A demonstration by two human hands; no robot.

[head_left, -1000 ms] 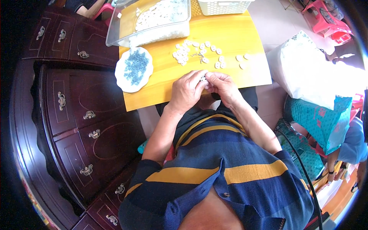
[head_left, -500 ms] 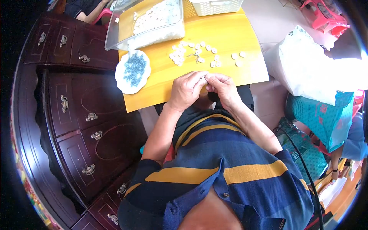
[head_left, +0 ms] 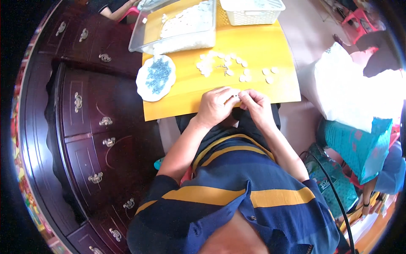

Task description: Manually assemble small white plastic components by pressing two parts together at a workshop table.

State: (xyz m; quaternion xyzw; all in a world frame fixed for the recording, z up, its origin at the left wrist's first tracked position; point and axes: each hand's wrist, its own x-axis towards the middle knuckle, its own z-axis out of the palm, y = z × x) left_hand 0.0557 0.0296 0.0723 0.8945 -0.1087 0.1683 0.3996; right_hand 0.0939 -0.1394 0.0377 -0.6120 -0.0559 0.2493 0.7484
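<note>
My left hand and my right hand meet at the table's near edge, fingertips pinched together. Between them is a small pale piece with dark spots, mostly covered by fingers; it resembles the white discs nearby. Beyond my hands lie several small white round discs with holes, some in a cluster and some spread out. A few small dark screws lie among them. To the left, a white scalloped dish holds a heap of dark screws.
A clear plastic bin of white pieces and a white perforated basket stand at the back of the yellow table. A dark wooden cabinet flanks the left. White sack and teal bags are at right; other people are partly visible.
The whole view has shifted slightly, so the table and dish appear further right. Both hands stay pinched together around the small piece, with little change in their pose.
</note>
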